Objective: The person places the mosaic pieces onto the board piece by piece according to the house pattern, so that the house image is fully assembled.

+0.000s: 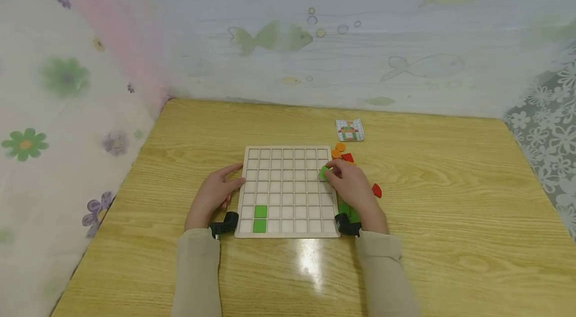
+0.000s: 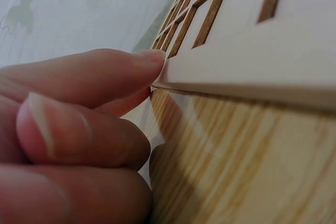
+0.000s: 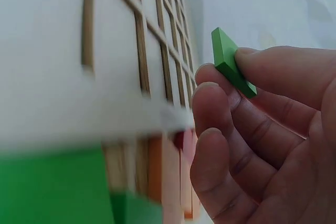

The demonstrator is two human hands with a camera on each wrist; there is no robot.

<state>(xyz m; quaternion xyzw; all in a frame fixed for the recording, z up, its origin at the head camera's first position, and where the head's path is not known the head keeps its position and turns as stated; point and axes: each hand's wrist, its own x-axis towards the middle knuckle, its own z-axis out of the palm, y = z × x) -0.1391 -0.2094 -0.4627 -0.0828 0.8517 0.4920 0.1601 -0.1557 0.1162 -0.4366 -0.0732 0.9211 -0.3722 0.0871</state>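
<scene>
A pale wooden grid board [image 1: 288, 147] lies flat on the table. My left hand [image 1: 213, 195] is at its left side, thumb and index fingertip touching the rim [image 2: 236, 66] while the lower fingers [image 2: 79, 135] bend beneath. With thumb and fingers, my right hand [image 1: 353, 185] pinches a small green square tile [image 3: 226, 59] over the board's right columns. The tile is tilted and raised off the grid in the right wrist view. Two green squares sit in the board's lower left cells, an upper one [image 1: 260, 211] and a lower one [image 1: 259, 226].
Right of the board lie orange discs [image 1: 340, 147], a red quarter-round piece [image 1: 377, 190] and green pieces [image 1: 344, 210], partly hidden by my right hand. A small printed pattern card [image 1: 349, 130] is farther back. Patterned curtains [image 1: 279, 72] border the wooden table [image 1: 450, 197].
</scene>
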